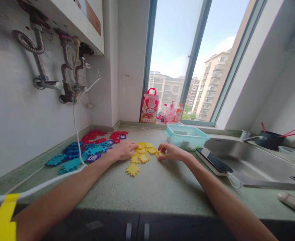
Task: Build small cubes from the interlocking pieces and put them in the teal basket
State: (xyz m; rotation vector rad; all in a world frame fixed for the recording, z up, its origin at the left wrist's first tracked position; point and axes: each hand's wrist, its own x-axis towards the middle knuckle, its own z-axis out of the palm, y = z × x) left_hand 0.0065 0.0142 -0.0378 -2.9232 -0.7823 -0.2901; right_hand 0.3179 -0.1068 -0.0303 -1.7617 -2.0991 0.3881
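Observation:
Several yellow snowflake-shaped plastic pieces (140,157) lie grouped on the greenish counter (157,190). My left hand (124,149) rests palm down at the group's left edge, fingers curled onto the pieces. My right hand (169,152) is at the group's right edge, fingers pinched on a yellow piece (160,154). One yellow piece (132,169) lies apart, nearer to me. Left of my left hand lie blue pieces (73,155), purple pieces (93,157) and red pieces (97,136).
A teal plastic tub (186,136) stands behind my right hand. A phone (214,160) lies on a white device beside a steel sink (253,162). A white cable (49,180) crosses the counter's left side. Bottles and a red bag (149,106) stand on the windowsill.

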